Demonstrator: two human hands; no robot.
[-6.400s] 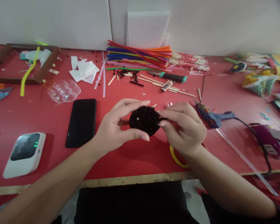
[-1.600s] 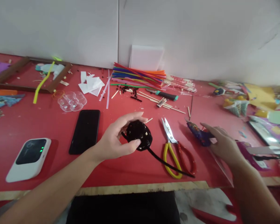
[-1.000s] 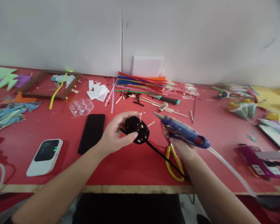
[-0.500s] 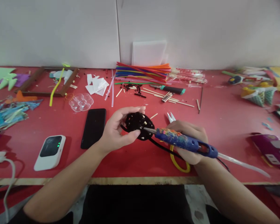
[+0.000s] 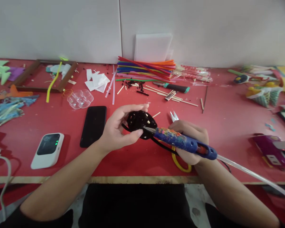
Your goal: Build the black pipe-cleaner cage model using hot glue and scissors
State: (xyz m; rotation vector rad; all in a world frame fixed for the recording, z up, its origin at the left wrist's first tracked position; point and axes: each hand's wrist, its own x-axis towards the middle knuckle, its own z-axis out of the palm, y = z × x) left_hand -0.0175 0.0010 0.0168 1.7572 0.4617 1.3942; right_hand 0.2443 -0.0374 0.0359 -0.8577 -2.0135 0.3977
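My left hand (image 5: 120, 128) curls round a black fuzzy piece (image 5: 140, 122) that looks made of pipe cleaner, dotted with small pale bits. A black strand trails from its lower right toward my right hand. In my right hand (image 5: 191, 139) is a blue glue gun (image 5: 182, 141), smeared with colourful residue, with a clear glue stick (image 5: 247, 172) poking out of its back end. Its metal nozzle rests at the black piece, close to my left thumb. Scissors (image 5: 180, 163) with yellow handles lie under my right hand, the blades showing beyond it.
A black phone (image 5: 93, 126) and a white device (image 5: 48, 150) lie at left. Behind the hands are pipe cleaners (image 5: 144, 69), wooden sticks (image 5: 184, 102) and a utility knife (image 5: 174, 87). A purple tool (image 5: 270, 150) sits at right; the table edge (image 5: 142, 179) runs in front.
The nozzle stays at the black piece in my left hand. The glue stick's tail now reaches farther out to the lower right. The view has shifted slightly.
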